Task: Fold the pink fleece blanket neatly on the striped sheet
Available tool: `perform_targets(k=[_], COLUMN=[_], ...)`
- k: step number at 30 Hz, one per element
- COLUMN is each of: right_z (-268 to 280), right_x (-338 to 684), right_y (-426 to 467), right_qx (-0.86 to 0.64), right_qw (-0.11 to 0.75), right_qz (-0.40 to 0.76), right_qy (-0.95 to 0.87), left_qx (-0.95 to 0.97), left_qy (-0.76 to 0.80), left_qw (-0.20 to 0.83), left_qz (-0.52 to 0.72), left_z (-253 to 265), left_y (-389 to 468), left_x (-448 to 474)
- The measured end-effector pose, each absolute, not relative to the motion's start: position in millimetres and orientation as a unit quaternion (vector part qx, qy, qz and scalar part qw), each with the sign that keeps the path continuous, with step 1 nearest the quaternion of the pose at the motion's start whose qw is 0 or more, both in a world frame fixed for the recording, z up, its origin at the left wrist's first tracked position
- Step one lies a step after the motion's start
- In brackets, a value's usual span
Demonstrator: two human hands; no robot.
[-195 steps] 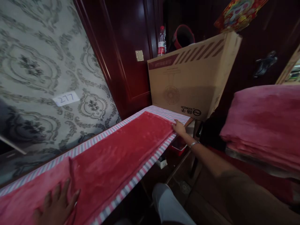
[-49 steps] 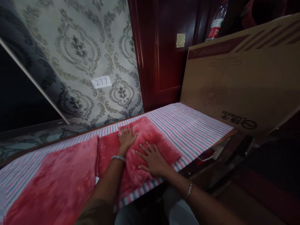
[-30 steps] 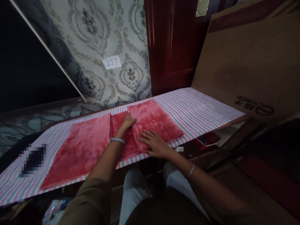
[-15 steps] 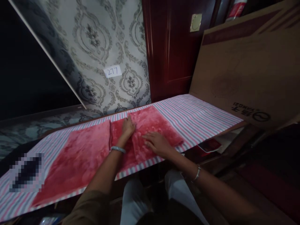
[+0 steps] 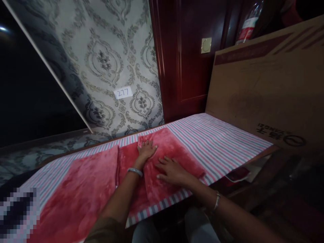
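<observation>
A plush red blanket [image 5: 88, 182] lies on a striped cloth [image 5: 212, 141], its left and right ends folded over toward the middle. Between the two folded ends shows a darker strip of the same fabric. On the right folded part, close to its inner edge, my left hand [image 5: 146, 150] rests with fingers spread. My right hand [image 5: 173, 171] lies flat on that same part, a little nearer to me and further right, its fingers apart. Neither hand holds anything; both press on the fabric.
A large cardboard box [image 5: 253, 87] stands at the right end of the cloth, with a bottle [image 5: 249, 27] behind it. At the left is a dark screen [image 5: 32, 84]. A paper marked 277 [image 5: 123, 92] is on the patterned wall, beside a dark red door [image 5: 187, 60].
My left hand has opened and moved right, from the inner edge onto the folded part. My right hand stays on the fabric. The view has tilted up slightly.
</observation>
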State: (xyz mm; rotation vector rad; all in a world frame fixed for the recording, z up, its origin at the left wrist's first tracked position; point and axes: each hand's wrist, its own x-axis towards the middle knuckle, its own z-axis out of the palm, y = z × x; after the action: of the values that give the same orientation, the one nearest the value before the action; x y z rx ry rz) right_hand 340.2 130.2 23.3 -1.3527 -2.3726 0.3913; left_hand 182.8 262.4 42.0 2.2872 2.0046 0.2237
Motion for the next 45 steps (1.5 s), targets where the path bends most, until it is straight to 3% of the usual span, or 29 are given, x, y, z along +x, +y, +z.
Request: perform_targets(k=[3, 6, 12, 17, 31, 36, 45], right_z=[56.1, 78.4, 45.6, 9.9, 11.6, 9.7, 34.5], right_x=[349.3, 349.1, 346.4, 353.2, 352.1, 352.7, 358.4], right_y=[169.7, 214.4, 266.5, 270.7, 269.6, 268.0, 265.6], right_qx=[-0.504, -0.582, -0.620, -0.633, -0.640, -0.640, -0.644], right_qw=[0.237, 0.217, 0.158, 0.156, 0.154, 0.151, 0.091], right_qz=[0.118, 0.089, 0.086, 0.092, 0.084, 0.082, 0.131], right_qy=[-0.822, -0.779, -0.764, -0.753, -0.748, -0.749, -0.749], left_qx=[0.745, 0.733, 0.700, 0.694, 0.674, 0.719, 0.751], left_qy=[0.660, 0.671, 0.708, 0.715, 0.732, 0.689, 0.655], left_qw=[0.021, -0.004, -0.012, -0.028, 0.055, -0.010, -0.017], left_qz=[0.096, 0.110, 0.094, 0.086, 0.077, 0.089, 0.079], left_z=[61.1, 64.4, 29.3, 18.1, 45.6, 43.8, 13.1], left_y=[279.9, 293.6, 298.5, 304.2, 294.2, 246.4, 209.2], left_x=[185.7, 186.5, 179.0, 174.6, 175.9, 175.8, 173.0])
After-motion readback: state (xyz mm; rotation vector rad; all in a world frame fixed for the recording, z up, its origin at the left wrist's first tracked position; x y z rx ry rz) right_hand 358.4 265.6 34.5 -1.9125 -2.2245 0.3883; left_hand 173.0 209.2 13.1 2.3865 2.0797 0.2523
